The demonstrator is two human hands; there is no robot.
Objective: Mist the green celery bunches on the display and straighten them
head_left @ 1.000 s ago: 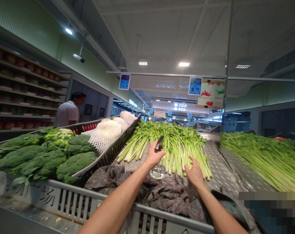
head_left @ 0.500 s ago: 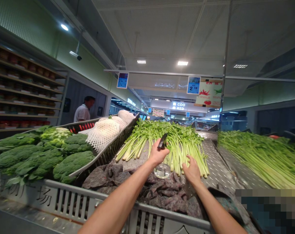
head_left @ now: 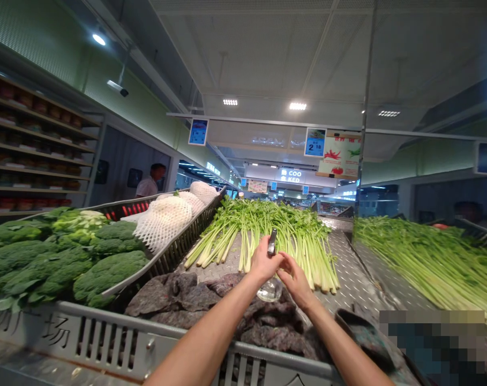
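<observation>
A spray bottle with a black trigger head and a clear body is upright in my left hand, whose fingers are wrapped round its neck. My right hand is up against it from the right, thumb and fingers curled at the bottle just below the head; the exact contact is partly hidden. Right behind both hands, a spread of celery lies on a patterned metal shelf, stalk ends toward me. Crumpled dark grey cloth lies below the bottle, along the front.
At left, broccoli and net-wrapped produce fill a crate behind a grey slatted front rail. A mirror wall stands on the right. Price signs hang overhead. A person is in the left background.
My right hand has moved left from beside the celery stalks to the spray bottle and closed in on it. My left hand has turned the bottle slightly and lowered it. The view has shifted a little.
</observation>
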